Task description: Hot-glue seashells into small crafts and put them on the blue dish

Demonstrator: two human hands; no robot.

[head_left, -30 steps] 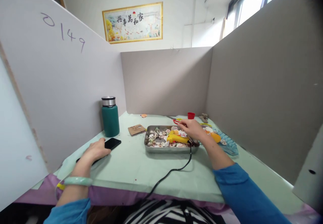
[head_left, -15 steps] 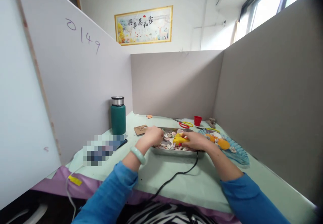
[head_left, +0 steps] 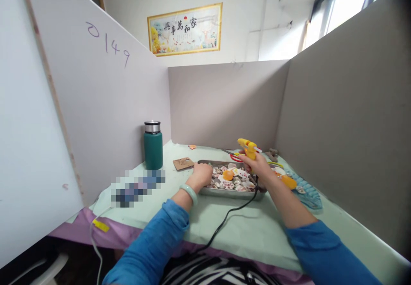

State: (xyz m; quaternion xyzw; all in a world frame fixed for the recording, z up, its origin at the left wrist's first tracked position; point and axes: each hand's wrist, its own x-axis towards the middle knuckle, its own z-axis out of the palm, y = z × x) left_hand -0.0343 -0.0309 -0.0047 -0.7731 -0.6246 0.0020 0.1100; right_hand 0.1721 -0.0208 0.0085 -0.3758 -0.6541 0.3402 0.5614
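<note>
My right hand (head_left: 257, 165) is wrapped round the grip of a yellow glue gun (head_left: 248, 146), held upright above a metal tray (head_left: 205, 191) filled with several seashells (head_left: 231, 179). The gun's black cord (head_left: 229, 215) trails across the table toward me. My left hand (head_left: 202, 174) rests at the tray's left end, fingers curled among the shells; what they hold, if anything, is hidden.
A green flask (head_left: 153, 145) stands at the left by the partition. A brown card (head_left: 183, 163), scissors (head_left: 235, 155) and a blue shell-covered piece (head_left: 302, 186) lie around the tray. A blurred patch (head_left: 138, 185) sits left of the tray. Grey partitions enclose the table.
My right hand took the glue gun out of the tray and raised it. My left hand came from the phone to the tray's left end. The view turned slightly.
</note>
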